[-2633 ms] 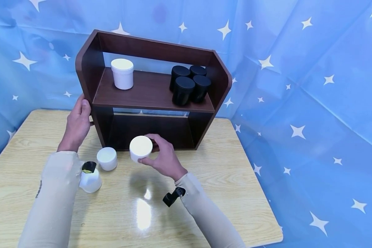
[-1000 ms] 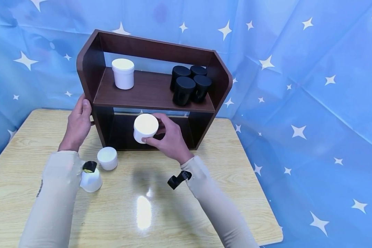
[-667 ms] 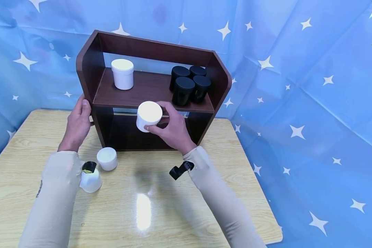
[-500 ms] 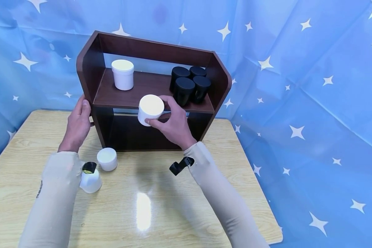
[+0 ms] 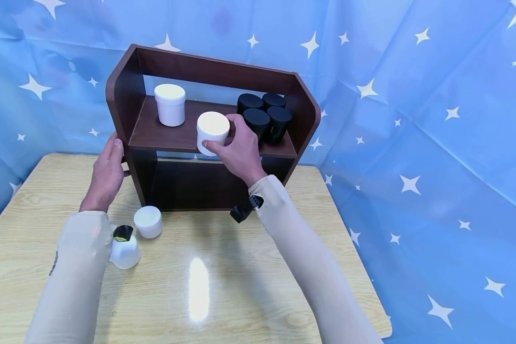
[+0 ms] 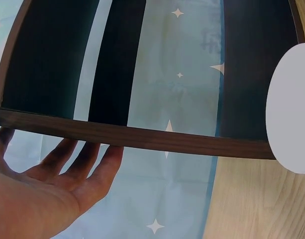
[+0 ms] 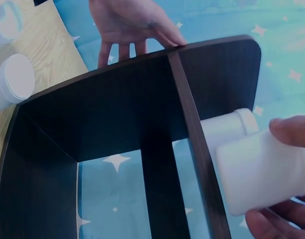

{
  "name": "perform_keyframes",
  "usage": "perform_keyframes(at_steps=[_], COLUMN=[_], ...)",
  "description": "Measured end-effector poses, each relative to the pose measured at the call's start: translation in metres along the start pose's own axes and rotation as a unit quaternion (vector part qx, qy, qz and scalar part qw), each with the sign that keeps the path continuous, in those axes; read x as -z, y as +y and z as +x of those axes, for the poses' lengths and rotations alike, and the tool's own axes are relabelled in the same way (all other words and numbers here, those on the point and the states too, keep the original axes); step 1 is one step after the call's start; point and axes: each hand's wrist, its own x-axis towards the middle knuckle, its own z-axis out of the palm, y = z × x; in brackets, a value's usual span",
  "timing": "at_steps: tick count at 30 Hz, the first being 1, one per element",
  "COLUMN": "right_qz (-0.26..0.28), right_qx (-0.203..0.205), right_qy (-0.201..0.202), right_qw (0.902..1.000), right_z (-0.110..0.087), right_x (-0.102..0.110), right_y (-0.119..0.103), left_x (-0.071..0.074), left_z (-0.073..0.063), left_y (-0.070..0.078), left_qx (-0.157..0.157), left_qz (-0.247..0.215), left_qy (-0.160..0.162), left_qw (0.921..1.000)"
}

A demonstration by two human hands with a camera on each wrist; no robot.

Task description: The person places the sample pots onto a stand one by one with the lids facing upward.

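My right hand (image 5: 242,149) pinches a white lidded jar (image 5: 212,129) between thumb and fingers, upright at the front edge of the upper shelf. In the right wrist view, the held jar (image 7: 261,172) overlaps another white jar (image 7: 224,128). My left hand (image 5: 106,172) touches the outer left side of the dark brown shelf unit (image 5: 206,209), its fingers extended against the panel in the left wrist view. One white jar (image 5: 169,105) stands at the upper shelf's left. Several black jars (image 5: 279,125) cluster at its right, partly behind my right hand.
Two more white jars stand on the wooden table (image 5: 163,296) at the left: a jar (image 5: 148,221) near the unit's front corner and a jar (image 5: 125,253) partly hidden by my left sleeve. A blue star-patterned cloth (image 5: 413,119) hangs behind and to the right.
My right hand has raised the white jar from in front of the lower compartment to the upper shelf's front edge, moving slightly right. My left hand stays at the unit's side.
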Motion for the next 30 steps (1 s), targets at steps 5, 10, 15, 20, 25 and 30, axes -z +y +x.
perform_keyframes(at_steps=[5,10,15,20,25,30], right_qz=[-0.007,-0.013,-0.024,-0.041,-0.070,-0.096], right_qx=[-0.017,-0.029,-0.043,-0.062,-0.074,-0.088], right_qy=[0.001,-0.002,-0.006,-0.006,-0.009,-0.006], right_qw=[0.9998,0.9995,0.9988,0.9972,0.9947,0.9915], right_z=[0.007,0.012,0.019,0.027,0.037,0.042], right_x=[-0.003,-0.005,-0.007,-0.011,-0.016,-0.021], right_y=[-0.001,-0.003,-0.005,-0.006,-0.008,-0.010], left_x=[0.000,0.000,0.001,0.001,0.002,0.001], left_z=[-0.001,-0.001,0.000,0.000,0.001,0.000], left_y=[0.000,0.000,-0.001,-0.001,-0.002,-0.002], left_qx=[0.000,-0.004,-0.002,0.001,0.001,-0.003], left_qz=[-0.001,-0.001,-0.003,-0.006,-0.004,-0.003], left_qy=[0.002,0.002,0.002,0.000,0.001,0.001], left_qw=[1.0000,1.0000,1.0000,1.0000,1.0000,1.0000])
